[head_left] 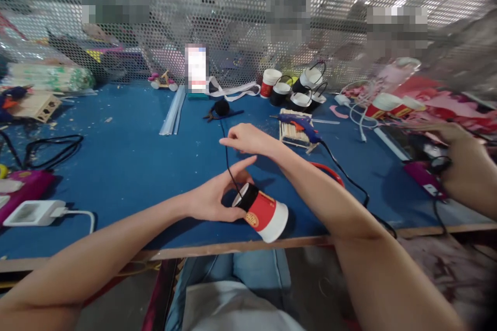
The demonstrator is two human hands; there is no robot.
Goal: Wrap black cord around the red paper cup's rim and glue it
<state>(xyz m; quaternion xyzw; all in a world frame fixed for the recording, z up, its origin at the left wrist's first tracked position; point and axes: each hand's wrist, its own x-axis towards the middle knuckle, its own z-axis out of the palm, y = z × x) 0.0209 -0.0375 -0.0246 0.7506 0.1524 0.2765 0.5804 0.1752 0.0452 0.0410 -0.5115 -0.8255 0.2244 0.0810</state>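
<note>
My left hand (217, 196) is closed round the black-banded mouth end of a red and white paper cup (267, 217), which lies tilted on its side near the table's front edge. A thin black cord (228, 163) runs from the cup's mouth up to a black ball of cord (222, 107) farther back. Above the cup, my right hand (248, 138) pinches that cord between its fingertips.
A blue glue gun (301, 125) rests on a stick rack (297, 137), its cable trailing right. Behind stand several cups with black handles (280, 92). Clear glue sticks (173, 111) lie left of centre. At the right is another person's hand (462, 150).
</note>
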